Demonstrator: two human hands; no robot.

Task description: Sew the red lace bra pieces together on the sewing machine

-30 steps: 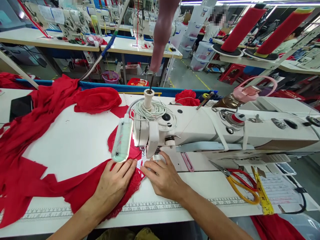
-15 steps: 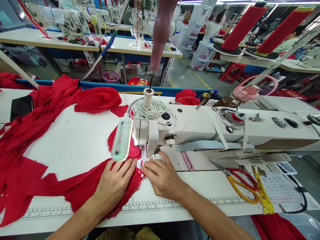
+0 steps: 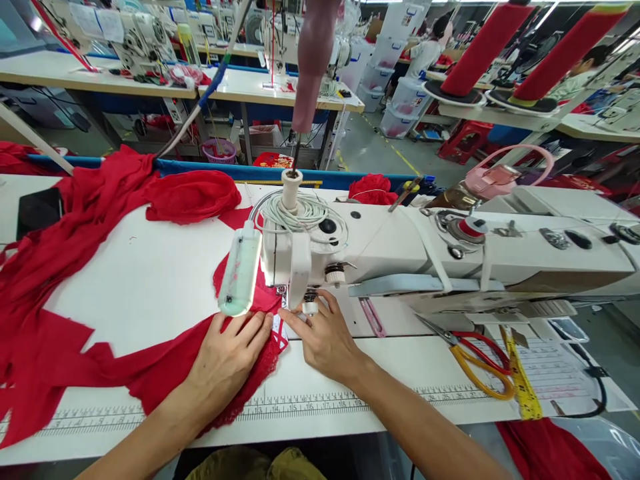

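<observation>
My left hand (image 3: 231, 350) lies flat on the red lace-edged fabric (image 3: 270, 357), fingers stretched out just in front of the presser foot (image 3: 281, 293). The fabric runs under the foot of the white sewing machine (image 3: 390, 240) and shows again behind it. To the right of the foot is my right hand (image 3: 327, 340), fingers outstretched, one pointing left at the fabric edge. Its other fingertips reach beside the machine head and are partly hidden. A small white printed piece (image 3: 277, 325) shows between the hands. Left of the needle area hangs a lamp (image 3: 241, 273).
Scissors (image 3: 480, 363) and a yellow tape measure (image 3: 525, 383) lie at the right. Pink tweezers (image 3: 373, 317) rest by the machine bed. More red fabric (image 3: 95, 213) and a phone (image 3: 39, 212) are at the left. A ruler strip (image 3: 300, 405) runs along the front edge.
My right hand's pointing finger has moved up and left, closer to the presser foot. My left hand stays flat on the fabric. The whole view has shifted slightly.
</observation>
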